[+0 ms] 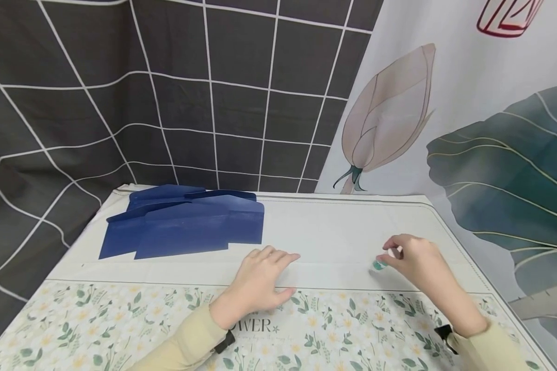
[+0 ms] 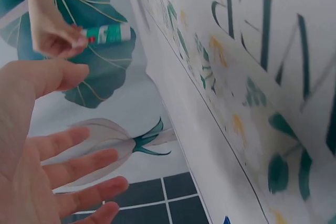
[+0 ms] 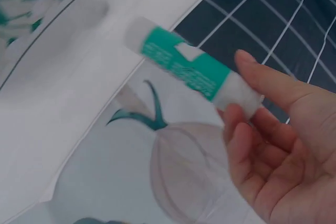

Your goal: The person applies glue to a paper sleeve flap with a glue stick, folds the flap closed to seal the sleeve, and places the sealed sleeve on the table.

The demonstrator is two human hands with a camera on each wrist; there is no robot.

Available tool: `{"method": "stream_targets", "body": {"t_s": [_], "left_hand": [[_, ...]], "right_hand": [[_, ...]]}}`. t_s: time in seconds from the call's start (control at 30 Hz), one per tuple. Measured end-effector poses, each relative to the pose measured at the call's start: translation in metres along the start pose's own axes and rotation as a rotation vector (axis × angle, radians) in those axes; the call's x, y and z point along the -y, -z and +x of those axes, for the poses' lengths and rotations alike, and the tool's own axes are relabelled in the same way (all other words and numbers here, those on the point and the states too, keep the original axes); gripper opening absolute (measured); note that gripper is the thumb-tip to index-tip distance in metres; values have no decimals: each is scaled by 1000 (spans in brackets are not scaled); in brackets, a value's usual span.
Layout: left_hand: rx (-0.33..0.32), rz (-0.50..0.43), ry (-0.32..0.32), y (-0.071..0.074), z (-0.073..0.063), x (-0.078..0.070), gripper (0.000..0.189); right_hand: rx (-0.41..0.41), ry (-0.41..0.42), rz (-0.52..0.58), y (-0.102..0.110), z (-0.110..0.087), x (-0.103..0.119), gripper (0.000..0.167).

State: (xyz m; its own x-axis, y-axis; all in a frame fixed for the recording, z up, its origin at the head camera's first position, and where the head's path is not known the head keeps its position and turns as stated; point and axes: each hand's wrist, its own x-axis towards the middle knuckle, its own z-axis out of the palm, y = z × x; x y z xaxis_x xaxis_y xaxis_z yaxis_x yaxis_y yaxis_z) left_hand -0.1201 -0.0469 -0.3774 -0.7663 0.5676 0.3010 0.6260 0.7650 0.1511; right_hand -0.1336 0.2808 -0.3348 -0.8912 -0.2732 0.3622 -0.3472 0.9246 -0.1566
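My right hand [image 1: 419,259] pinches one end of a glue stick [image 3: 181,66], a white tube with a green label, between thumb and fingertips. In the head view the glue stick's lower end points down over the white band of the tablecloth, mostly hidden by the hand. My left hand [image 1: 262,278] hovers over the cloth with spread fingers and holds nothing. In the left wrist view its palm [image 2: 21,177] faces across toward the glue stick [image 2: 113,33]. Dark blue pieces of cut, creased card [image 1: 185,226] lie beyond the left hand, at the back left.
A floral-printed cloth [image 1: 144,319] with a white band [image 1: 325,226] covers the table. Behind it hang a dark grid-patterned curtain [image 1: 241,113] and a pale curtain [image 1: 399,26] with leaf and flower prints. The table's right edge runs past my right forearm.
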Motion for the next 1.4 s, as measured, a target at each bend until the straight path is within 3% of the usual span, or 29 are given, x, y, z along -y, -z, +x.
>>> {"method": "stream_targets", "body": {"t_s": [0.3, 0.5, 0.6, 0.77, 1.13, 1.4], "left_hand": [[-203, -1, -89, -7, 7, -3, 43], [-286, -59, -112, -9, 12, -5, 47], [-328, -91, -109, -9, 14, -5, 48], [-394, -137, -138, -9, 14, -5, 40], [-453, -155, -178, -7, 8, -7, 31], [-440, -124, -195, -6, 3, -6, 28]], "right_hand": [[-226, 202, 74, -15, 17, 35, 21], [-286, 327, 238, -21, 22, 60, 25], [-247, 347, 376, -23, 22, 72, 24], [-111, 276, 547, -26, 20, 88, 20], [20, 139, 705, -34, 16, 99, 14], [132, 83, 774, -39, 13, 98, 25]]}}
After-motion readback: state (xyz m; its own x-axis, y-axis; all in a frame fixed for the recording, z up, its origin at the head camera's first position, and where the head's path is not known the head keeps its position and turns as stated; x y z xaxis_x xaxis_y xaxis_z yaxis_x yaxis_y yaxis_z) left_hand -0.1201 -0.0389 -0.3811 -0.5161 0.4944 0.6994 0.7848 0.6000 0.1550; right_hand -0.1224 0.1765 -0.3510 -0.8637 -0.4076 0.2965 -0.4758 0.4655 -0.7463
